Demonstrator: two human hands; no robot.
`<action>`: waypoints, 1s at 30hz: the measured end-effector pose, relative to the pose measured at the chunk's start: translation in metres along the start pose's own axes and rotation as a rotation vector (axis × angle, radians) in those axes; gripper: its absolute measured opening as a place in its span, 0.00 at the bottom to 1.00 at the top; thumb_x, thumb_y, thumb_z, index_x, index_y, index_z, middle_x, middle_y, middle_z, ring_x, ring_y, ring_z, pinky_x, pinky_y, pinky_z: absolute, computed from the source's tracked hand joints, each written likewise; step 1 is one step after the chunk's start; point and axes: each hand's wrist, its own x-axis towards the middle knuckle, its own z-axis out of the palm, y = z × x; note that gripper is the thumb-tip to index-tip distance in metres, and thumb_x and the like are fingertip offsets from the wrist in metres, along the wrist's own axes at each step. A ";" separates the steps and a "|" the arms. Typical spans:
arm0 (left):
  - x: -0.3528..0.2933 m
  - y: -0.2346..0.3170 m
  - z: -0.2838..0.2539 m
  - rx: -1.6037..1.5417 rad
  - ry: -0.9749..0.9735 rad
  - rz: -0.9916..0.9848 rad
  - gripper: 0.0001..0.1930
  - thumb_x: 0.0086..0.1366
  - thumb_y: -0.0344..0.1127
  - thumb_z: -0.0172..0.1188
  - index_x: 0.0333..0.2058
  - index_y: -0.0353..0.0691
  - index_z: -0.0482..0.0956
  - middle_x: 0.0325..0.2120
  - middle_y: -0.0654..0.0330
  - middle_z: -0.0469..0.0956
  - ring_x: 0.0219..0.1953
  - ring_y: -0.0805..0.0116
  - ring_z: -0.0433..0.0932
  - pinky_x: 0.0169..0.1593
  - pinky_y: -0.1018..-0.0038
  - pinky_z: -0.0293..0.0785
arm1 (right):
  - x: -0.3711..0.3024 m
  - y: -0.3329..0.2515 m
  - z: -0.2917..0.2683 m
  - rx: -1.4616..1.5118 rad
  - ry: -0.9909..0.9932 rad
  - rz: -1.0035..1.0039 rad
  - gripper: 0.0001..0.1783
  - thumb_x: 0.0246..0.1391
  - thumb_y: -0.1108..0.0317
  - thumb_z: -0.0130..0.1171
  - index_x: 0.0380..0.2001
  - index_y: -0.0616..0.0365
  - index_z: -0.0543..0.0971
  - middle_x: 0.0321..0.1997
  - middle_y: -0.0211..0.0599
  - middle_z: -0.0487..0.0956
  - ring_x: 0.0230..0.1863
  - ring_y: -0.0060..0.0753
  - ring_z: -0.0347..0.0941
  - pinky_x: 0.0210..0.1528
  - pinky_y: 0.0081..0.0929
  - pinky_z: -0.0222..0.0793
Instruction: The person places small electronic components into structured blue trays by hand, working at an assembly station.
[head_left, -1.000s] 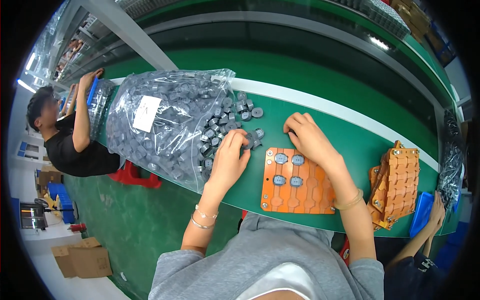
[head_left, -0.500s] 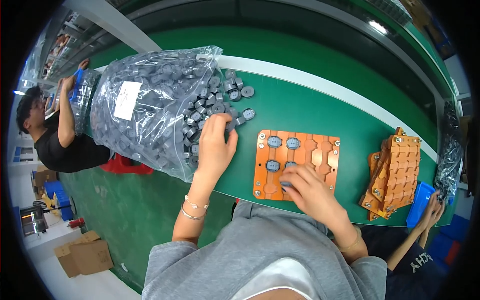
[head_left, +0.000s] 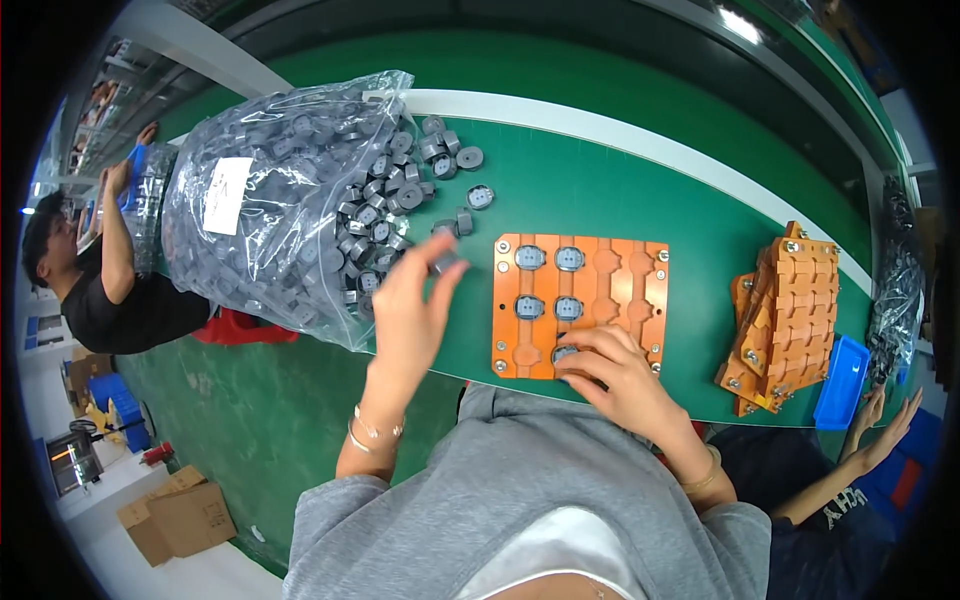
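Observation:
Before me lies an orange fixture plate (head_left: 587, 285) with rows of shaped pockets. Several grey round plastic parts (head_left: 530, 258) sit face up in its two left columns. My right hand (head_left: 625, 378) reaches over the near edge, its fingers closed on a grey part (head_left: 565, 354) at the second pocket of the near row; whether it is fully seated I cannot tell. My left hand (head_left: 412, 305), slightly blurred, pinches another grey part (head_left: 442, 263) left of the plate, beside loose parts spilling from a large clear plastic bag (head_left: 270, 210).
Stacked orange plates (head_left: 795, 320) stand at the right beside a blue tray (head_left: 842, 383). A co-worker's hands (head_left: 880, 430) show at far right, near a dark plastic bag (head_left: 897, 290). Another person (head_left: 90, 260) works at far left. The green table's near edge curves below the plate.
My left hand has drawn back from the loose pile with a grey part. My right hand has brought its part down to the near row. The whole view has shifted slightly.

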 end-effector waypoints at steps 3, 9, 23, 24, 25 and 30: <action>-0.026 0.022 -0.002 -0.030 -0.117 0.253 0.16 0.48 0.25 0.68 0.38 0.40 0.79 0.34 0.59 0.77 0.34 0.65 0.76 0.32 0.74 0.72 | 0.003 -0.005 -0.001 0.144 0.047 0.094 0.16 0.45 0.72 0.65 0.40 0.56 0.76 0.41 0.36 0.73 0.46 0.39 0.68 0.47 0.30 0.67; -0.070 0.027 0.012 -0.048 -0.309 0.283 0.21 0.45 0.24 0.68 0.41 0.42 0.80 0.30 0.61 0.69 0.31 0.65 0.70 0.32 0.73 0.68 | 0.002 -0.006 0.004 0.057 0.035 0.163 0.18 0.44 0.72 0.66 0.41 0.58 0.75 0.30 0.34 0.68 0.33 0.31 0.68 0.34 0.26 0.67; -0.076 0.033 0.000 0.061 -0.380 0.339 0.18 0.50 0.25 0.64 0.43 0.36 0.77 0.39 0.58 0.72 0.40 0.61 0.71 0.43 0.68 0.66 | 0.004 -0.012 0.010 0.005 0.092 0.190 0.17 0.42 0.72 0.66 0.38 0.57 0.74 0.24 0.31 0.68 0.27 0.32 0.66 0.34 0.29 0.63; -0.075 0.034 0.000 0.062 -0.379 0.337 0.18 0.50 0.25 0.64 0.43 0.36 0.77 0.39 0.58 0.72 0.40 0.61 0.71 0.43 0.68 0.66 | 0.004 -0.012 0.010 0.000 0.084 0.188 0.17 0.42 0.72 0.66 0.38 0.57 0.74 0.24 0.31 0.68 0.28 0.32 0.66 0.35 0.29 0.63; -0.072 0.037 -0.001 0.071 -0.419 0.257 0.18 0.50 0.25 0.63 0.43 0.36 0.77 0.39 0.59 0.72 0.39 0.62 0.71 0.43 0.68 0.65 | 0.004 -0.012 0.010 0.000 0.084 0.189 0.17 0.42 0.72 0.66 0.38 0.57 0.74 0.24 0.31 0.68 0.28 0.32 0.66 0.35 0.29 0.63; -0.060 0.037 -0.005 0.082 -0.525 0.247 0.19 0.52 0.27 0.63 0.45 0.38 0.74 0.37 0.62 0.71 0.39 0.65 0.69 0.44 0.69 0.62 | 0.003 -0.011 0.008 -0.013 0.062 0.195 0.18 0.43 0.72 0.65 0.39 0.57 0.74 0.24 0.31 0.68 0.28 0.32 0.66 0.36 0.30 0.63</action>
